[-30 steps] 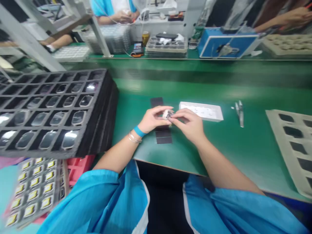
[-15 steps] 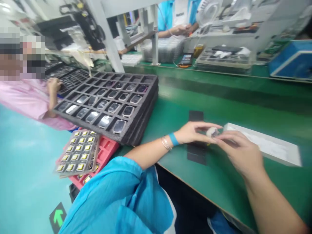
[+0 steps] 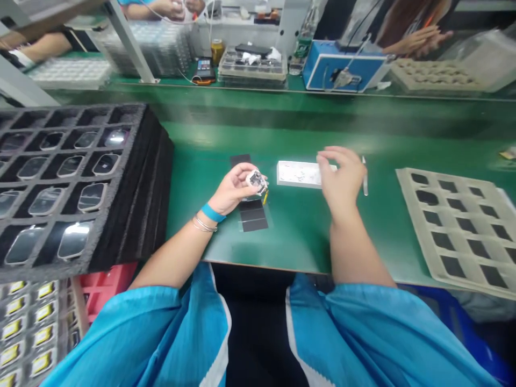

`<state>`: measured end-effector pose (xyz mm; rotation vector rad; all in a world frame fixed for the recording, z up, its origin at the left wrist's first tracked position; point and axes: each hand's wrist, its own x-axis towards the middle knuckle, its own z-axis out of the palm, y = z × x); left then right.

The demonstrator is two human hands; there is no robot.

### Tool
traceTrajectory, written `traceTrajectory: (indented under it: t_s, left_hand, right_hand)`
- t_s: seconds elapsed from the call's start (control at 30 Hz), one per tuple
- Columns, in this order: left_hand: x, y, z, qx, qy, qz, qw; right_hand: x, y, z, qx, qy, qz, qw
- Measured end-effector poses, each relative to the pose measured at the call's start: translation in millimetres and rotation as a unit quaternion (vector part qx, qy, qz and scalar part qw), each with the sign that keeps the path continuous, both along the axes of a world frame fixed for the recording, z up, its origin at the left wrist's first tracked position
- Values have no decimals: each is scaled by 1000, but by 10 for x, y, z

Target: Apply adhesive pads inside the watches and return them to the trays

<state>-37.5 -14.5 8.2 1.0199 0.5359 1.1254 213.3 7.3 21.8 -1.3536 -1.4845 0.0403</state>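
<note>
left hand [image 3: 231, 188] is grasping a small round white part [image 3: 256, 181] between thumb and fingertips, a thin yellow tab [image 3: 265, 197] hanging off it, just above a clear sheet with dark strips [image 3: 253, 215] on the green bench [image 3: 290, 242]. right hand [image 3: 342, 174] is released and empty, fingers loosely curled at the end of a white card [image 3: 298, 173] (on my feed i can't tell whether they touch it), with tweezers [image 3: 365, 176] just beside. to my left sits a stack of black foam trays [image 3: 133, 183] holding glass-faced units; to my right, a beige tray with dark cells [image 3: 455, 226]. farther off, across the bench, i see a blue box [image 3: 342, 67] and a can [image 3: 217, 51].
</note>
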Motion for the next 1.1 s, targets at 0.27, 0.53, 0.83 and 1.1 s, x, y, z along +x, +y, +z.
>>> traceTrajectory:
  t_s: [0.27, 0.53, 0.83, 1.1]
  left_hand:
    - [7, 31, -67, 34, 43, 16, 998]
    - [25, 74, -130, 70, 52, 30, 996]
    - [-23, 57, -58, -6, 30, 36, 999]
    - [-91, 56, 21, -58, 11, 16, 998]
  right_hand:
    - [-773, -416, -111, -51, 134, 227, 963]
    - [-759, -400, -142, -1, 40, 218, 975]
    - [-726, -271, -191, -381, 373, 395, 748]
    - [-600, -221, -84, -303, 398, 362, 786]
